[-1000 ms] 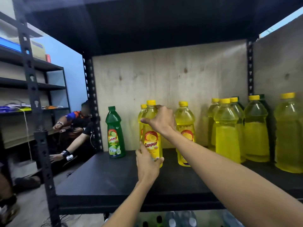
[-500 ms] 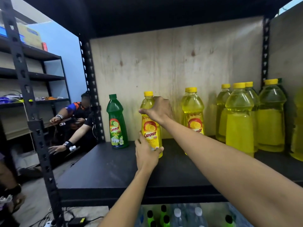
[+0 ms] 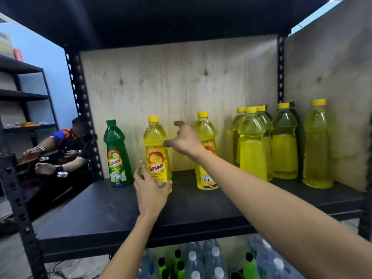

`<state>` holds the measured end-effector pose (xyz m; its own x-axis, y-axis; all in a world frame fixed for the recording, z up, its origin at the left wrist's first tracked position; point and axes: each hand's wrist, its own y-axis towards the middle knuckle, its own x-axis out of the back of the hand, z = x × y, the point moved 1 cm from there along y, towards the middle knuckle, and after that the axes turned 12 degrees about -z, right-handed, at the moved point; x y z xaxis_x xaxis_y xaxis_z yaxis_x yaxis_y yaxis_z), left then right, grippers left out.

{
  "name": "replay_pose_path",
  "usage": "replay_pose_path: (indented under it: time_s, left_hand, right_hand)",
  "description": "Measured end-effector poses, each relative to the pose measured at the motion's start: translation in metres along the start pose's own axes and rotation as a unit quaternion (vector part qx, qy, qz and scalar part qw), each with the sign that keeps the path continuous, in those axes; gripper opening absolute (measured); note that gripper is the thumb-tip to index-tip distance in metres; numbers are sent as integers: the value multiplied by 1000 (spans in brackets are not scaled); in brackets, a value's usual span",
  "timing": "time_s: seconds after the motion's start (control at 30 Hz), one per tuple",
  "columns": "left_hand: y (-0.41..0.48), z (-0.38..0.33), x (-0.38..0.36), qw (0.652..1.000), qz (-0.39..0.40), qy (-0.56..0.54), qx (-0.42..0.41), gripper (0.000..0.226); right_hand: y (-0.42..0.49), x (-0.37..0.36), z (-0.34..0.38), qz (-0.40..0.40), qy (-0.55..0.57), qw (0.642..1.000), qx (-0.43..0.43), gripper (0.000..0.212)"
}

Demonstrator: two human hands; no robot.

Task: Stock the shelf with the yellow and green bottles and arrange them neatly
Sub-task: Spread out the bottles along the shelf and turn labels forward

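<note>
A yellow bottle [image 3: 156, 141] with a red and yellow label stands upright on the black shelf board [image 3: 96, 216]. My left hand [image 3: 151, 195] wraps its lower part from the front. My right hand [image 3: 185, 139] hovers beside the bottle's shoulder, fingers spread, one fingertip near the plastic. To the left stands a green bottle [image 3: 116, 156], to the right another labelled yellow bottle [image 3: 205, 133], partly hidden behind my right hand. Several yellow bottles [image 3: 251, 150] are grouped at the right end, with dark green ones half hidden behind them.
Plywood panels [image 3: 171, 83] close the back and right side. A perforated black post [image 3: 83, 109] marks the left rear corner. Below the board are water bottles [image 3: 193, 260] and green bottles. Two people [image 3: 60, 141] sit on the floor at left, by another rack.
My right hand has come off the yellow bottle's shoulder and opened. The bottle now stands further from the second labelled bottle. My left hand stays at its base.
</note>
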<state>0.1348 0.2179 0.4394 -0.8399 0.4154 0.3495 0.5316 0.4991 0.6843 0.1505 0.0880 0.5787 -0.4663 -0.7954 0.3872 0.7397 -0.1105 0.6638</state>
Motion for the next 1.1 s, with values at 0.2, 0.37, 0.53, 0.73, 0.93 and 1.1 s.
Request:
replay_pose_path:
  time_s: [0.2, 0.37, 0.53, 0.73, 0.93, 1.1]
  left_hand:
    - [-55, -76, 9, 974, -57, -127, -182, 52]
    - [-99, -163, -41, 956, 132, -250, -77, 48]
    - [-127, -209, -84, 976, 145, -159, 37, 81]
    - [-131, -212, -114, 981, 152, -89, 83, 101]
    - [-132, -216, -122, 974, 189, -87, 94, 100]
    - [-136, -223, -119, 976, 186, -75, 83, 93]
  right_hand:
    - [-22, 105, -47, -77, -25, 997, 15, 46]
    - [-3, 164, -98, -185, -78, 979, -27, 46]
    - [20, 181, -131, -124, -119, 982, -83, 74]
    - [37, 172, -136, -75, -107, 987, -89, 91]
    - [45, 165, -145, -83, -116, 985, -100, 93]
    - [37, 168, -140, -107, -124, 983, -85, 90]
